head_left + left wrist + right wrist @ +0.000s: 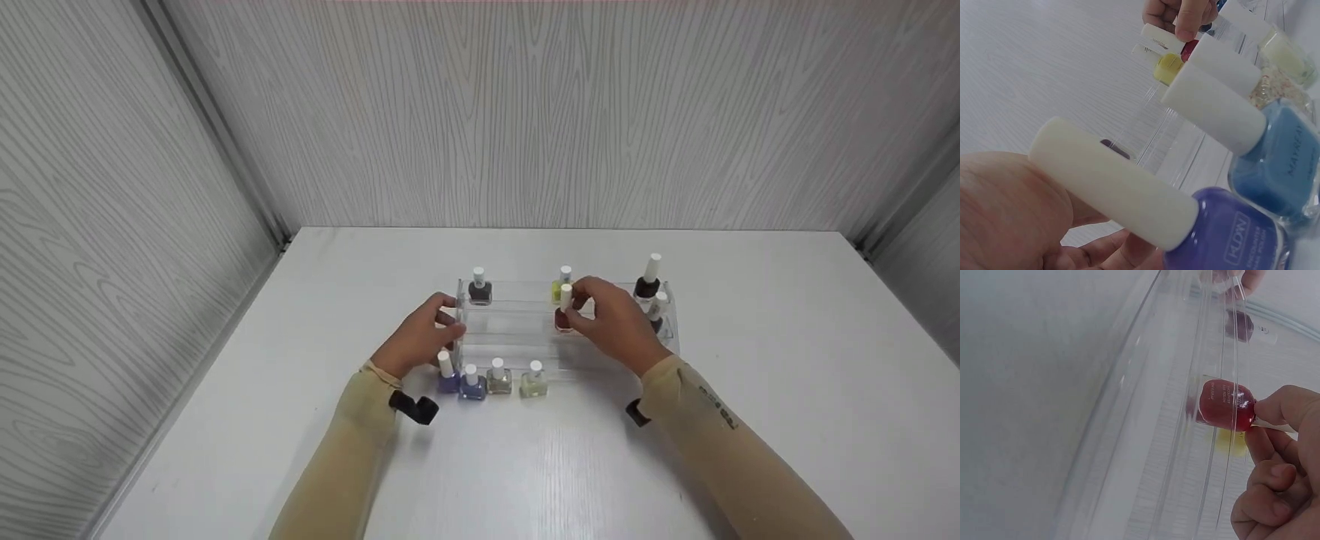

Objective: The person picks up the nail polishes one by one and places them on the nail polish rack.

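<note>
In the head view, the right hand [616, 324] pinches the white cap of a red nail polish bottle [562, 321] at a middle tier of a clear stepped rack [510, 345]. The right wrist view shows thumb and finger on the cap of the red bottle [1224, 405]; a yellow bottle [1229, 441] is behind it. At the rack's left end, the left hand [420, 337] rests its fingers on the side. Beside that hand stands a purple bottle [1224, 230], with a blue bottle [1278, 163] next to it.
A dark grey bottle [480, 292] and a yellow one [556, 291] are on the back tier. Two dark bottles [646, 288] [656, 324] are at the rack's right end. Before the rack stand a glitter bottle [499, 381] and a pale one [534, 385].
</note>
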`<act>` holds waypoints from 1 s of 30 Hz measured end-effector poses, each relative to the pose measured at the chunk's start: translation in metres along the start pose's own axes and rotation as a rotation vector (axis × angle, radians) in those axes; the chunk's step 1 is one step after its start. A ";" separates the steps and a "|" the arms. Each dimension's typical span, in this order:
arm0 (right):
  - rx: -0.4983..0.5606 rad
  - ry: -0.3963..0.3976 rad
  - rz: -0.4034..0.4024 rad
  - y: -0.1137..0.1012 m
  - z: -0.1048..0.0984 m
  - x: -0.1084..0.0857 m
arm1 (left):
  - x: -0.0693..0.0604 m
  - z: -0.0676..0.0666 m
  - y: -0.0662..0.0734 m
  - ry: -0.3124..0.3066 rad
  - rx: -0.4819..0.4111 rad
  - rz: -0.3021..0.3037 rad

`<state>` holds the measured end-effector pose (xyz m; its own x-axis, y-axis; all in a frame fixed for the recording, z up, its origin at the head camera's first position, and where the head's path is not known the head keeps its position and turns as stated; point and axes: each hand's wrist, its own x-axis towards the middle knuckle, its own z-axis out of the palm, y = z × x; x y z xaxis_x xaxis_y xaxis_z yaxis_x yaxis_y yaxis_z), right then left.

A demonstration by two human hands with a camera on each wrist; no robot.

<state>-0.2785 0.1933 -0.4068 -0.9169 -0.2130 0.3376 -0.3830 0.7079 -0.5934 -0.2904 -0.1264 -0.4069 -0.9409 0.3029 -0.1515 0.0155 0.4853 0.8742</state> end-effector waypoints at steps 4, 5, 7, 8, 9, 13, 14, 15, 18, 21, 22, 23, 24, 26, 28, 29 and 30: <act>-0.013 0.005 -0.006 0.000 0.000 -0.001 | 0.000 0.000 0.000 -0.004 0.005 0.000; -0.016 0.008 -0.012 0.000 -0.001 -0.001 | 0.000 0.000 0.001 -0.003 0.003 -0.005; -0.020 0.013 -0.026 0.000 -0.001 -0.002 | -0.001 0.000 0.001 -0.004 -0.001 -0.012; -0.022 0.015 -0.033 0.000 -0.001 -0.002 | -0.001 0.000 0.002 -0.004 -0.002 -0.016; -0.022 0.016 -0.040 0.000 -0.001 -0.002 | -0.001 0.000 0.003 -0.003 -0.002 -0.019; -0.018 0.008 -0.047 0.001 -0.002 -0.002 | -0.002 0.000 0.004 -0.002 0.000 -0.020; -0.018 0.004 -0.048 0.001 -0.002 -0.003 | -0.002 0.000 0.004 0.000 0.000 -0.023; -0.015 0.000 -0.049 0.001 -0.004 -0.003 | -0.002 0.000 0.004 -0.002 0.000 -0.024; -0.015 -0.028 -0.038 0.001 -0.008 -0.006 | -0.002 0.000 0.004 -0.004 0.000 -0.028; -0.038 -0.042 -0.026 0.000 -0.015 -0.011 | -0.001 0.000 0.003 -0.002 0.000 -0.028; -0.053 -0.041 -0.029 0.000 -0.017 -0.014 | -0.001 0.000 0.003 0.000 0.001 -0.028; -0.070 -0.034 -0.036 0.000 -0.021 -0.017 | -0.001 0.001 0.003 0.001 0.003 -0.027; -0.088 -0.023 -0.044 -0.001 -0.024 -0.021 | -0.001 0.001 0.003 0.002 0.005 -0.027; -0.128 0.000 -0.068 -0.002 -0.031 -0.028 | -0.001 0.001 0.003 0.004 0.007 -0.026; -0.163 0.013 -0.099 -0.004 -0.039 -0.034 | -0.001 0.001 0.003 0.005 0.006 -0.025; -0.171 0.014 -0.113 -0.006 -0.043 -0.037 | -0.001 0.001 0.002 0.005 0.005 -0.023; -0.175 0.012 -0.126 -0.009 -0.047 -0.039 | -0.001 0.001 0.002 0.008 0.003 -0.023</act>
<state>-0.2344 0.2275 -0.3802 -0.8614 -0.2999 0.4101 -0.4678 0.7829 -0.4102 -0.2889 -0.1246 -0.4052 -0.9437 0.2850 -0.1678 -0.0051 0.4948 0.8690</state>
